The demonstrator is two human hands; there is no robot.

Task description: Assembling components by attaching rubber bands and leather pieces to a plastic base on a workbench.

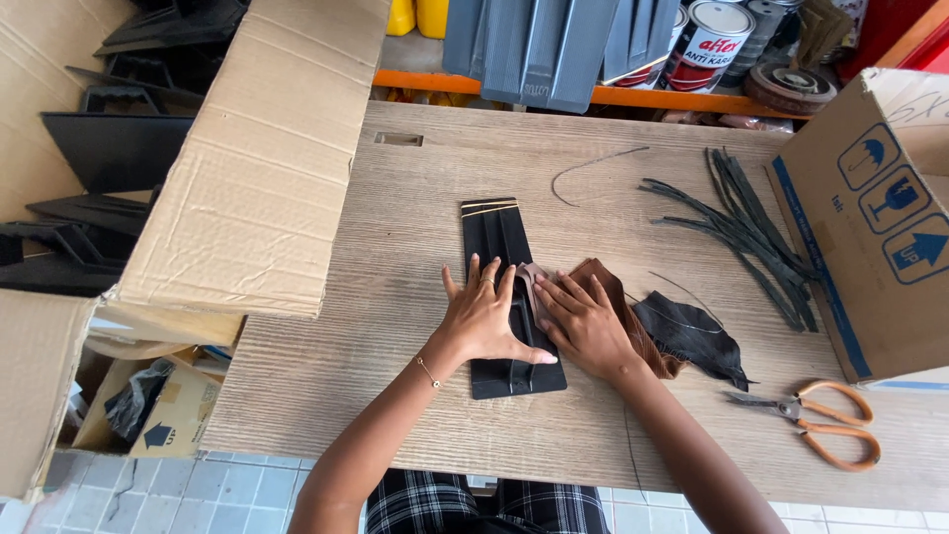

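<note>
A long black moulded plastic panel (506,297) lies flat near the middle of the pale wood-grain table (395,396); the left hand (486,318) rests open on it, fingers spread, palm down; the right hand (586,321), just right of the panel, also lies flat and open, pressing a brown leather scrap (633,321); a black leather scrap (692,338) sits further right of the panel; orange-handled scissors (825,423) lie well to its right.
</note>
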